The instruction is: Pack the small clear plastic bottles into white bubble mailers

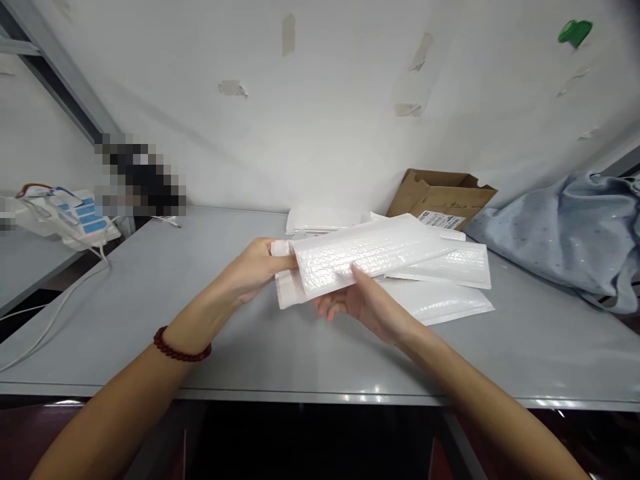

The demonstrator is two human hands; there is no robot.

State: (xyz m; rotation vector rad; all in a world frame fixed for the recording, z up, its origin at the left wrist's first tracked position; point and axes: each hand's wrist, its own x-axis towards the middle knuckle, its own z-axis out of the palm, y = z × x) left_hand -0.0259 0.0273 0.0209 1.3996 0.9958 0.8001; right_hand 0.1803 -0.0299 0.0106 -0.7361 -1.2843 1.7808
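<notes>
A white bubble mailer [370, 253] is held above the grey table, its opening facing left. My left hand [257, 267] grips the mailer at its open left end, with fingers reaching into the opening. Below the mailer's middle, my right hand [357, 297] holds it, the thumb on the front and the other fingers curled beneath. More white mailers [445, 303] lie on the table behind and to the right. Another stack of white mailers [320, 219] sits near the wall, partly hidden by the held one.
An open cardboard box [445, 197] stands against the wall at the back right. Beside it, a light blue cloth [575, 233] covers the right end of the grey table [140, 287]. A power strip [85, 217] and white cables are at the left.
</notes>
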